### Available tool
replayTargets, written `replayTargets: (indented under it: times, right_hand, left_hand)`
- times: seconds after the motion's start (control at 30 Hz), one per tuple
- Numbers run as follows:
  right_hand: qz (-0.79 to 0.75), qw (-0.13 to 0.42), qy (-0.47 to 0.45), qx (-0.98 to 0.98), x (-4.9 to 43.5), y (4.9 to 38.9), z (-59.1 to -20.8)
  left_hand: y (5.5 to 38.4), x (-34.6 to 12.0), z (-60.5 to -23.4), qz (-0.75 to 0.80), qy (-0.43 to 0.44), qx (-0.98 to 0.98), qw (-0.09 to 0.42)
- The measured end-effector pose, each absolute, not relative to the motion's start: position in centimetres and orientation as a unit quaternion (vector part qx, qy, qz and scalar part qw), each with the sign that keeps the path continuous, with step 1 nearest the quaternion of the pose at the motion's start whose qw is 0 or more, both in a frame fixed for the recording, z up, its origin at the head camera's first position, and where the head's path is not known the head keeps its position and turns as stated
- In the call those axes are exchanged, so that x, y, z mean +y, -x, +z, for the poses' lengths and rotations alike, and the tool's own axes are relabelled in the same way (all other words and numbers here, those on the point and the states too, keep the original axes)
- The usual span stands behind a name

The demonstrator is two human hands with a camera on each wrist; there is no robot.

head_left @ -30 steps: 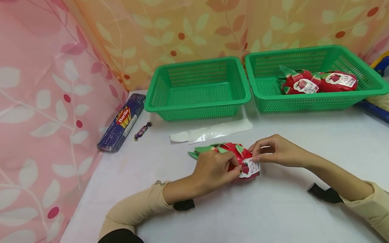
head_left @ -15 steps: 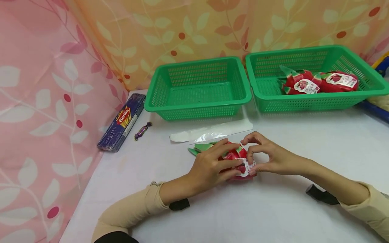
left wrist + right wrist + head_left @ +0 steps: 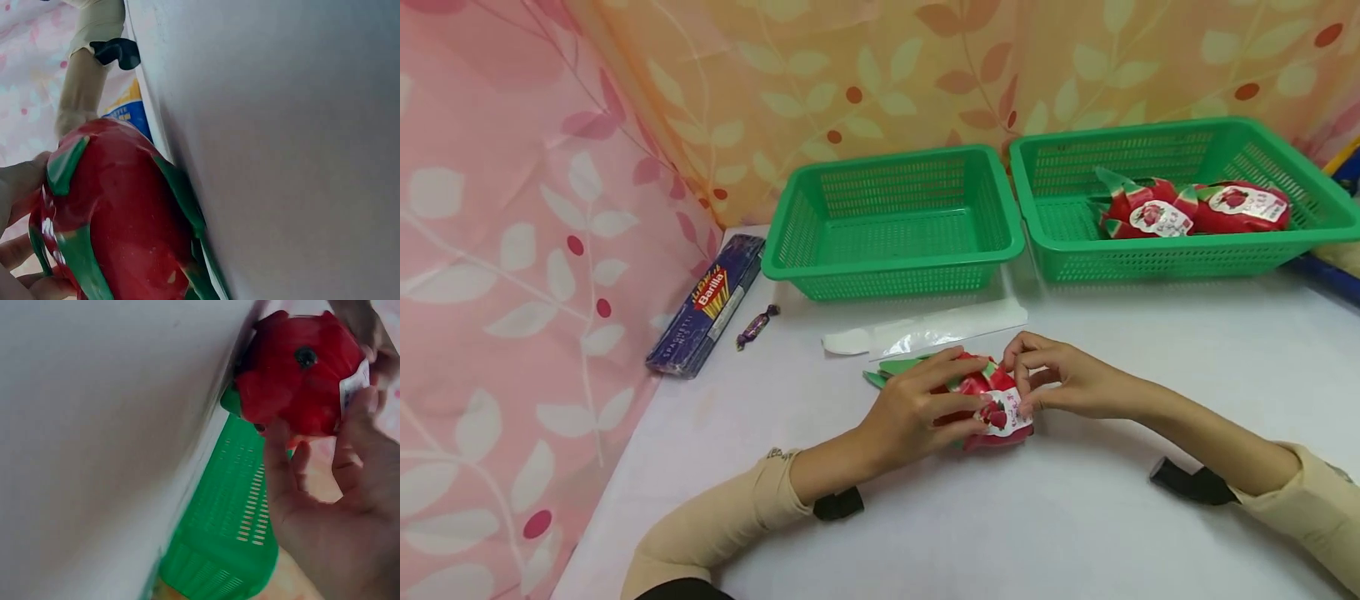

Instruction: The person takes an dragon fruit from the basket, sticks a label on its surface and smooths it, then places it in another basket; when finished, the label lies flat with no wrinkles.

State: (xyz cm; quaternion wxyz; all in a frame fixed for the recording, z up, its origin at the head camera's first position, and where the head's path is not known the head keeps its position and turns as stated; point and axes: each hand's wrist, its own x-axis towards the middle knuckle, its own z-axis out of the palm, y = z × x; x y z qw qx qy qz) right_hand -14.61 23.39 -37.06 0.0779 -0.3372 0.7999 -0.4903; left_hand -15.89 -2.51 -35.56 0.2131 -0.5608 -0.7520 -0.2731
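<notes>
A red dragon fruit (image 3: 976, 382) with green leaf tips lies on the white table. It carries a white label (image 3: 1009, 410) printed with a dragon fruit picture. My left hand (image 3: 917, 407) holds the fruit from the left, fingers draped over its top and reaching the label's left side. On the fruit's other end, my right hand (image 3: 1067, 379) presses its thumb on the label's right edge. In the right wrist view, the right hand's fingers (image 3: 279, 456) touch the fruit's rounded end, which has a dark spot. The left wrist view shows the fruit's glossy side close up.
Behind stand two green baskets; the left basket (image 3: 891, 265) holds nothing visible, and the right basket (image 3: 1180, 248) contains two labelled dragon fruits (image 3: 1243, 207). Shiny white label backing (image 3: 936, 327) lies before them. Leftward are a spaghetti pack (image 3: 706, 308) and a wrapped candy (image 3: 757, 327).
My left hand went from pinching at the label's left side to spreading its fingers over the fruit. My right hand's fingers opened into an arch, then drew together again at the label's right edge.
</notes>
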Motion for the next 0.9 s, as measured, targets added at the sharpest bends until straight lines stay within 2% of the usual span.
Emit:
replayTargets:
  times: [0.1,0.17,0.23,0.37,0.43,0.5,0.7,0.9]
  right_hand:
    - [-0.478,0.1,0.336,0.805,23.4,14.8,-37.2]
    - [-0.458,0.093,0.34,0.816,23.7,14.8,-37.0]
    - [-0.443,0.072,0.342,0.826,23.5,14.5,-36.7]
    - [-0.387,-0.003,0.315,0.867,21.7,13.4,-35.9]
    - [-0.37,-0.017,0.301,0.879,20.9,13.0,-35.8]
    - [-0.368,0.0,0.293,0.883,20.8,12.8,-35.9]
    - [-0.42,0.103,0.304,0.849,22.6,13.8,-36.0]
    - [-0.358,0.044,0.289,0.887,23.5,14.0,-35.1]
  left_hand:
    - [16.0,-2.6,-35.5,-0.273,0.565,-0.75,0.212]
    - [16.0,-2.6,-35.5,-0.267,0.568,-0.75,0.208]
    - [16.0,-2.6,-35.5,-0.266,0.568,-0.751,0.205]
    - [16.0,-2.7,-35.5,-0.267,0.564,-0.752,0.213]
    - [16.0,-2.8,-35.6,-0.27,0.564,-0.75,0.215]
    - [16.0,-2.8,-35.6,-0.271,0.566,-0.748,0.216]
    - [16.0,-3.0,-35.6,-0.266,0.568,-0.75,0.212]
    - [16.4,-3.4,-35.2,-0.298,0.578,-0.741,0.167]
